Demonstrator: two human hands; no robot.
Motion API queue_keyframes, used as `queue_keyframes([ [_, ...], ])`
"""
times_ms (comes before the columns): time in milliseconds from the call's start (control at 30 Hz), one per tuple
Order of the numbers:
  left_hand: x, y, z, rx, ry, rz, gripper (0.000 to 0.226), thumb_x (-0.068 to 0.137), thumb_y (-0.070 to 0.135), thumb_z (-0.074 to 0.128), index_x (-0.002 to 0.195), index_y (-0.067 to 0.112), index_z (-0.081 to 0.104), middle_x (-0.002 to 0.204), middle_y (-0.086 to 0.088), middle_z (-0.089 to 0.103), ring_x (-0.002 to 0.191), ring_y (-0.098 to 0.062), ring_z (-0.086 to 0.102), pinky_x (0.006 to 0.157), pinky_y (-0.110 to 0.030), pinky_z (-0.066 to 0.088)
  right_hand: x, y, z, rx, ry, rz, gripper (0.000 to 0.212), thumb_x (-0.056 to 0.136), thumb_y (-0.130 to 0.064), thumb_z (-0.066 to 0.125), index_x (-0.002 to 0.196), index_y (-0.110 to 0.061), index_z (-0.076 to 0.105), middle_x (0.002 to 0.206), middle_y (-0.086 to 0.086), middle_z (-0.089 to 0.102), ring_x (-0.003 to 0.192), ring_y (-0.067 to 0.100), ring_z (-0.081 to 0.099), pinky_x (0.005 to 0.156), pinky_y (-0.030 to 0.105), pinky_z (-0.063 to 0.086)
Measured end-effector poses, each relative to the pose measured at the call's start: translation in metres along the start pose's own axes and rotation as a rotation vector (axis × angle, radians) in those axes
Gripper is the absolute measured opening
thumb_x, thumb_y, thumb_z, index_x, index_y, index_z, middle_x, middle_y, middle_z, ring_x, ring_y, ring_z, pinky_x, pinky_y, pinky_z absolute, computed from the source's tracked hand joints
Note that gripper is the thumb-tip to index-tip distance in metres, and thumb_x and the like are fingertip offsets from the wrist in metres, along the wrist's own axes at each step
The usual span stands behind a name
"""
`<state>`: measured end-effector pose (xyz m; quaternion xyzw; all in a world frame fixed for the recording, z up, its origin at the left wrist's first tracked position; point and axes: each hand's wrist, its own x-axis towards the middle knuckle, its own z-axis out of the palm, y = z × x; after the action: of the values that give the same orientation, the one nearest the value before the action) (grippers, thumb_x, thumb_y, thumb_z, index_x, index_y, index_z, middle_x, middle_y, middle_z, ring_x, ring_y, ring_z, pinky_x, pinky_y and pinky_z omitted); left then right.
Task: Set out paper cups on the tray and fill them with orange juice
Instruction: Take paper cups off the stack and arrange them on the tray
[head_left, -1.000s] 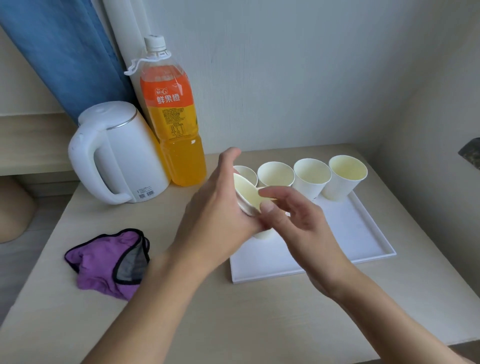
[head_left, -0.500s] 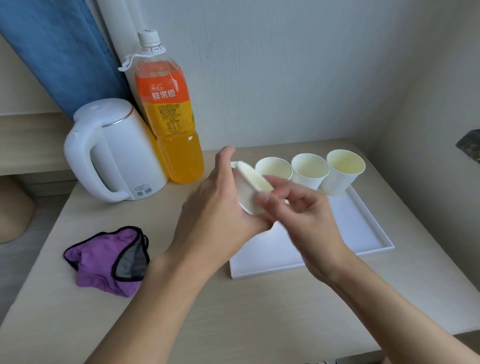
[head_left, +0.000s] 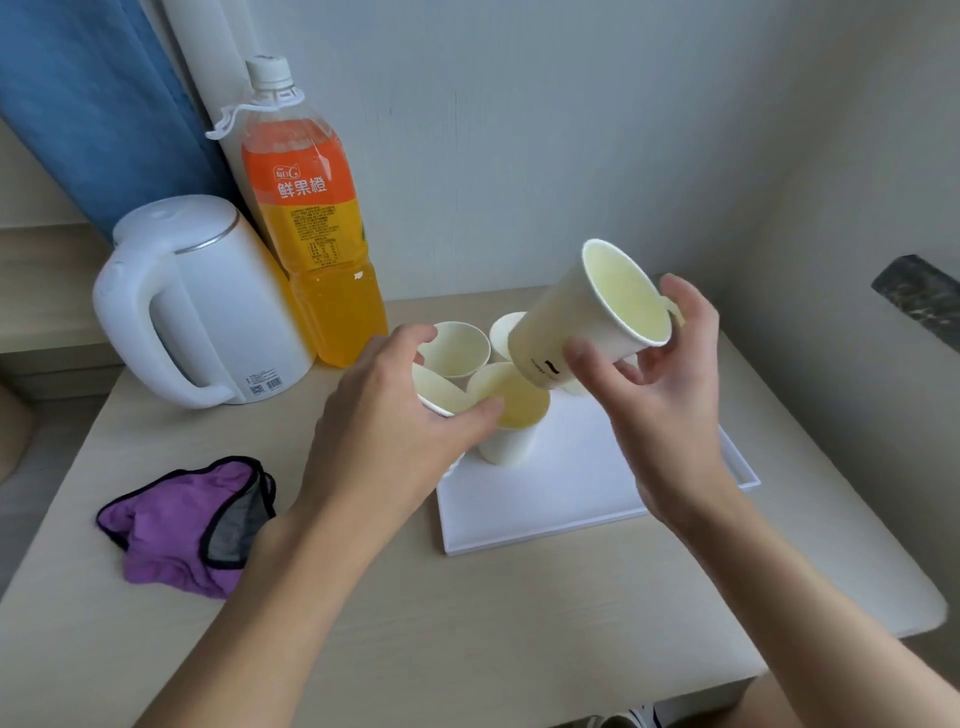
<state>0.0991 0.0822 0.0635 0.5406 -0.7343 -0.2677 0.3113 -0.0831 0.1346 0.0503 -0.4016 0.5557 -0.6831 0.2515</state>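
My right hand (head_left: 665, 405) holds a white paper cup (head_left: 582, 317) tilted in the air above the white tray (head_left: 571, 499), its mouth facing up and right. My left hand (head_left: 395, 421) grips another paper cup (head_left: 434, 387) at the tray's left edge, its body mostly hidden by my fingers. Right beside my left thumb a paper cup (head_left: 511, 421) stands upright on the tray. Behind it are two more cups (head_left: 457, 345), the right one partly hidden by the raised cup. All cups look empty. The capped orange juice bottle (head_left: 311, 234) stands at the back left.
A white electric kettle (head_left: 197, 306) stands left of the bottle. A purple cloth (head_left: 182, 525) lies on the wooden table (head_left: 467, 623) at the front left. Walls close off the back and right sides. A blue curtain (head_left: 93, 104) hangs at the back left.
My hands have come apart: the right one has drawn a cup off the one in my left hand and lifted it up and to the right. Another cup now stands beside my left thumb.
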Motion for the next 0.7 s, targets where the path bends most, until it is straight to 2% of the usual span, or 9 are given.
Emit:
queue_keyframes([
  [67,-0.001,0.001,0.001,-0.033,0.037,-0.022,0.067,0.071,0.053,0.084,0.13,0.033,0.059,0.117,0.012,0.06,0.101,-0.016,0.057,0.079,-0.031,0.042,0.002,0.005,-0.012,-0.181,0.054,-0.043,0.072,0.073,-0.025,0.08,0.128,-0.037,0.036,0.123,-0.011,0.051,0.113,0.01,0.057,0.093,0.034,0.052],
  [167,-0.002,0.002,0.001,-0.062,0.044,-0.033,0.063,0.072,0.051,0.083,0.127,0.031,0.06,0.118,0.011,0.06,0.103,-0.017,0.057,0.08,-0.03,0.04,0.005,0.018,-0.027,-0.36,0.093,0.03,0.072,0.077,-0.012,0.078,0.131,-0.028,0.035,0.119,-0.015,0.05,0.101,-0.01,0.052,0.075,0.006,0.043],
  [233,-0.002,0.003,0.0,-0.071,0.042,-0.037,0.061,0.072,0.051,0.083,0.126,0.031,0.061,0.118,0.011,0.061,0.104,-0.018,0.058,0.081,-0.032,0.042,0.006,0.031,-0.036,-0.455,0.083,0.12,0.068,0.076,-0.009,0.076,0.126,-0.028,0.035,0.119,-0.005,0.051,0.096,-0.001,0.053,0.062,0.004,0.042],
  [333,-0.003,0.005,0.002,-0.08,0.043,-0.038,0.06,0.072,0.052,0.082,0.124,0.031,0.061,0.118,0.011,0.061,0.104,-0.018,0.059,0.081,-0.033,0.044,0.011,0.05,-0.043,-0.538,0.056,0.216,0.065,0.074,-0.011,0.077,0.12,-0.028,0.033,0.121,0.004,0.053,0.101,0.017,0.054,0.056,0.014,0.041],
  [400,-0.003,0.007,0.003,-0.078,0.039,-0.038,0.06,0.073,0.052,0.082,0.125,0.031,0.061,0.118,0.011,0.06,0.105,-0.017,0.057,0.081,-0.032,0.042,0.013,0.062,-0.042,-0.555,0.002,0.262,0.071,0.075,-0.011,0.079,0.126,-0.025,0.033,0.123,0.004,0.053,0.104,0.019,0.054,0.061,0.013,0.041],
  [500,-0.003,0.008,0.004,-0.072,0.031,-0.042,0.06,0.074,0.051,0.082,0.126,0.031,0.06,0.117,0.012,0.058,0.105,-0.017,0.056,0.081,-0.031,0.04,0.016,0.073,-0.04,-0.6,-0.117,0.282,0.103,0.072,-0.015,0.085,0.15,-0.02,0.018,0.129,-0.001,0.048,0.119,0.021,0.05,0.087,0.026,0.044],
  [567,-0.003,0.007,0.003,-0.066,0.024,-0.04,0.061,0.074,0.052,0.081,0.127,0.031,0.06,0.117,0.012,0.058,0.105,-0.016,0.055,0.081,-0.03,0.039,0.019,0.074,-0.045,-0.638,-0.156,0.318,0.118,0.07,-0.019,0.088,0.155,-0.019,0.007,0.132,0.0,0.048,0.125,0.019,0.047,0.099,0.033,0.042],
  [633,-0.002,0.006,0.003,-0.06,0.014,-0.04,0.062,0.073,0.052,0.08,0.128,0.031,0.06,0.117,0.011,0.058,0.105,-0.015,0.054,0.081,-0.03,0.039,0.02,0.075,-0.052,-0.669,-0.189,0.385,0.122,0.068,-0.023,0.09,0.156,-0.018,0.006,0.132,0.002,0.049,0.126,0.019,0.047,0.101,0.035,0.042],
  [700,-0.002,0.006,0.003,-0.059,0.008,-0.039,0.063,0.073,0.052,0.08,0.129,0.031,0.059,0.118,0.011,0.058,0.105,-0.015,0.054,0.082,-0.03,0.039,0.017,0.075,-0.056,-0.727,-0.267,0.458,0.112,0.067,-0.027,0.09,0.152,-0.019,0.018,0.128,0.003,0.052,0.122,0.021,0.05,0.098,0.037,0.045],
])
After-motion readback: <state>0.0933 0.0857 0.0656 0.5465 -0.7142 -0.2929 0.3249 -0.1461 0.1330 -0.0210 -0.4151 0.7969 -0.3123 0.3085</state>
